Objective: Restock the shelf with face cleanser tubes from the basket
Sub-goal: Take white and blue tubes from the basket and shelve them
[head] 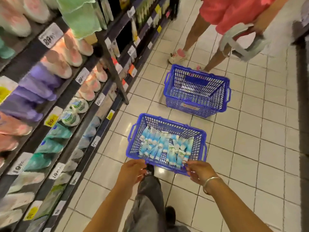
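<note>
Left of the near basket (133, 139), the shelf (55, 101) carried blurred tubes and price tags. The basket held blue-white cleanser tubes (164, 148). Left hand (132, 169) and right hand (199, 169) hovered at its near rim, fingers loosely curled, holding nothing. Beyond it stood a second basket (197, 91).

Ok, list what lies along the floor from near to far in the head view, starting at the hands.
Left hand and right hand → basket of cleanser tubes → empty blue basket → another person's shoes.
</note>
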